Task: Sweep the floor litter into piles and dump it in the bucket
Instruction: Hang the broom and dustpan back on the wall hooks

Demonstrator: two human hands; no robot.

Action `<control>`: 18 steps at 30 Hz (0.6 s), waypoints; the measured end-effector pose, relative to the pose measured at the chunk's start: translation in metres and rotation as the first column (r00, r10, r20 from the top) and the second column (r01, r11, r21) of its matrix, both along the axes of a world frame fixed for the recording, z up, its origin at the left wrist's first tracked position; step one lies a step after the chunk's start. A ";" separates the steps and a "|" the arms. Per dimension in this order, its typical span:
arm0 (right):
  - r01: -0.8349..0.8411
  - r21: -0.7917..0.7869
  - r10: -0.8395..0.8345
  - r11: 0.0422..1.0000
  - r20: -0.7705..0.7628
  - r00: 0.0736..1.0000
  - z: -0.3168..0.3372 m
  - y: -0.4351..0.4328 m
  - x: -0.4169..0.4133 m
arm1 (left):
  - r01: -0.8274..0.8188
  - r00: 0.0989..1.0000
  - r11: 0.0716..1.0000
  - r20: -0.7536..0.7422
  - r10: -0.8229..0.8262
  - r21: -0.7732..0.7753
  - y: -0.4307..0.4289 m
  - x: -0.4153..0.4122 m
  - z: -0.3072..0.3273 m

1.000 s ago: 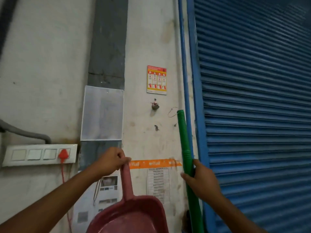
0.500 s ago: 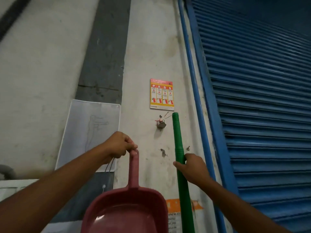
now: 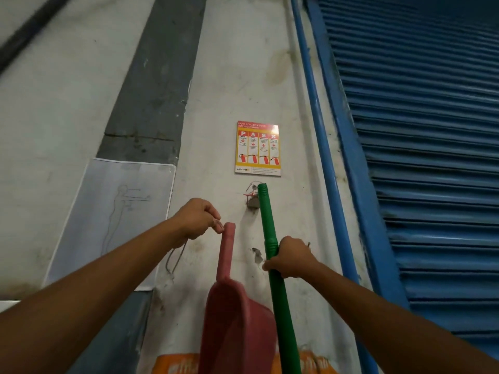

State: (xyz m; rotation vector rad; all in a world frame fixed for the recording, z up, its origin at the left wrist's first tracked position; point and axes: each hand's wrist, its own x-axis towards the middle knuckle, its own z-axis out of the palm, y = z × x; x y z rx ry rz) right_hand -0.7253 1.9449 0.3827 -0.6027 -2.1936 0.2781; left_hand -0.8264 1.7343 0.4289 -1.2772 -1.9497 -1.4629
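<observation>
I have the blue corrugated metal roller shutter (image 3: pixel 432 157) filling my right side and the stained white plastered wall (image 3: pixel 243 76) dead ahead. The only free room is upward and to the left, towards the laminated white sheet with a figure sketch (image 3: pixel 116 217). Since half a second ago the view has tipped higher and both tools have risen. The red plastic dustpan (image 3: pixel 237 325) now hangs nearly edge-on. My left hand (image 3: pixel 197 218) no longer wraps its handle but pinches the very tip, and my right hand (image 3: pixel 290 259) stays clamped round the green plastic broom handle (image 3: pixel 266 217). The top of that handle now reaches the small metal wall hook (image 3: pixel 252 202). I judge the sweeping finished and the tools about to be hung up; floor, litter and bucket are out of view.
</observation>
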 end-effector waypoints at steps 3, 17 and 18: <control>-0.028 -0.048 0.030 0.998 0.030 0.999 -0.001 0.010 -0.005 | -0.046 0.997 0.999 -0.056 0.046 0.004 0.007 0.000 -0.003; -0.098 -0.197 0.137 0.976 0.193 0.972 -0.038 0.028 -0.027 | -0.127 0.986 0.990 -0.116 0.120 -0.056 0.003 0.001 0.001; -0.101 -0.197 0.140 0.975 0.195 0.971 -0.039 0.028 -0.027 | -0.123 0.987 0.991 -0.114 0.115 -0.060 0.001 -0.001 0.002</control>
